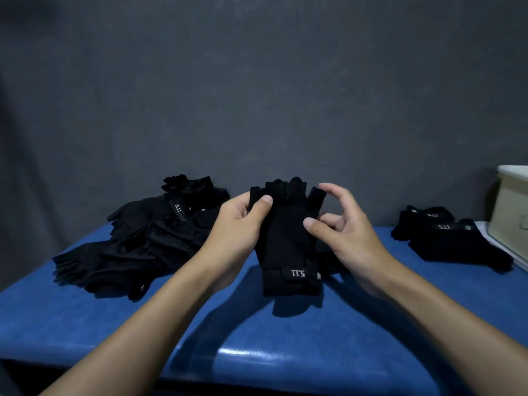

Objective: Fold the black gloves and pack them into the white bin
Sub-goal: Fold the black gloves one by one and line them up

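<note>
- A person is holding one black fingerless glove (285, 232) up over the middle of the blue worktop (285, 338), with its finger ends pointing up and its wrist strap hanging down near the surface.
- The left hand (237, 224) is gripping the left edge of the glove, with the thumb pressing on the front and the other fingers going behind it.
- The right hand (345, 224) is touching the right edge of the glove with the thumb tip; its other fingers are curling loosely and standing apart from the cloth.
- The strap of the glove is showing small light letters, turned upside down.
- A loose heap of gloves (143, 241) is lying toward the back left corner of the worktop.
- A smaller stack of gloves (448, 238) is lying near the right edge.
- The white bin (511, 204) is standing just beyond this stack, at the right edge; only a part of it is showing, so I cannot tell what is inside.
</note>
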The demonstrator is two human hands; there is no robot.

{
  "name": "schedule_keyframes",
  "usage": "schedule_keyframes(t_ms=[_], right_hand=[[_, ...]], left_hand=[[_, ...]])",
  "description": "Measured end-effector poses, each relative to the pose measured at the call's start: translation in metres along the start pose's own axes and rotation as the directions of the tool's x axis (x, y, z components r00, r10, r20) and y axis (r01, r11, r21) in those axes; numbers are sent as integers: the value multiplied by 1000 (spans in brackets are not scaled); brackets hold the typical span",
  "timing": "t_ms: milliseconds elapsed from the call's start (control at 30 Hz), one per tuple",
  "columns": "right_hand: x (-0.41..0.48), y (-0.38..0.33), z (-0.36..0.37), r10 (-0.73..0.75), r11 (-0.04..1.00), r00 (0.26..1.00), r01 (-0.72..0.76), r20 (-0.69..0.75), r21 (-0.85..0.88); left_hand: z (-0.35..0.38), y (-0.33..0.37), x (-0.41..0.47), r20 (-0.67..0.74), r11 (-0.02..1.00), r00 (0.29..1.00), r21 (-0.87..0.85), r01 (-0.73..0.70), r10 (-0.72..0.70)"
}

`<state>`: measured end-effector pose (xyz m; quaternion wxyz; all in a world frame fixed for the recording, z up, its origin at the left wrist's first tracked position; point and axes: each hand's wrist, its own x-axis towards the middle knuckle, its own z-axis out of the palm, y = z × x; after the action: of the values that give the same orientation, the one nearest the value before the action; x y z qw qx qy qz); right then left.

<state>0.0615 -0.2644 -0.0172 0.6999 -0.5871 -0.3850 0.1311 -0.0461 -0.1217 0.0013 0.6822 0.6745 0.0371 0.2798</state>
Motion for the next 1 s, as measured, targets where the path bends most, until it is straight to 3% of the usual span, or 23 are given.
schedule_keyframes(t_ms=[67, 167, 300, 400, 567, 733, 1000], right_hand=[[1, 4, -6, -65, 996, 998, 63, -23, -61], [0, 7, -18, -127, 979, 990, 114, -68, -169], [-4, 14, -34, -146, 954, 986, 119, -82, -274], [-2, 21, -43, -203, 872, 977, 147, -71, -467], [-2, 29, -55, -90, 865, 995, 62, -32, -497], [-1, 32, -63, -76, 814, 995, 96, 57, -573], [20, 23, -74, -71, 842, 988, -14, -138, -539]], left_hand=[[3, -6, 3, -33, 1000, 999, 14, 25, -24], [6, -18, 8, -110, 981, 994, 193, 9, 13], [8, -31, 11, 3, 945, 999, 324, -47, 49], [10, -38, 16, 29, 907, 995, 408, -103, 100], [12, -46, 22, -12, 903, 996, 423, -77, 91], [13, -57, 28, -22, 864, 998, 503, -33, 52], [27, -47, 38, 9, 941, 1000, 339, -9, 6]])
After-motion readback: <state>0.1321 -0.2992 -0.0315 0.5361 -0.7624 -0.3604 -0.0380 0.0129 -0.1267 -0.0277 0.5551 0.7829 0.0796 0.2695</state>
